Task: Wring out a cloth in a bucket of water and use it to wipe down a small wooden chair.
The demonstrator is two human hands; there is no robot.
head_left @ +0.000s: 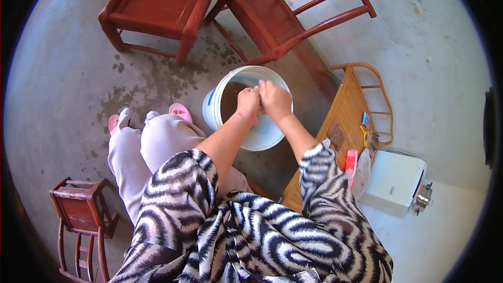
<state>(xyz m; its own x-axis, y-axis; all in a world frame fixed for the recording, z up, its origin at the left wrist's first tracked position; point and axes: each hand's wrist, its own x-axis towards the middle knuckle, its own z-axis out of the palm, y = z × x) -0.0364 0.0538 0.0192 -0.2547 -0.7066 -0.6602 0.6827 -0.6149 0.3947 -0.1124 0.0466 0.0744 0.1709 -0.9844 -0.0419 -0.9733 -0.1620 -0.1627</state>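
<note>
A white bucket (265,139) stands on the floor in front of me, with brownish water (229,97) in it. Above its opening, my left hand (248,104) and my right hand (275,99) are pressed close together, both with curled fingers. Whatever they grip is mostly covered by the fingers; a bit of something brownish shows below them, too small to name. Both forearms reach in from my black-and-white patterned sleeves.
Two red wooden chairs (157,5) (267,15) stand beyond the bucket, and a small red chair (78,212) at lower left. Wet spots mark the floor (152,81). To the right, a bamboo bench (340,107) holds scissors (365,135) and packets, beside a white box (393,183).
</note>
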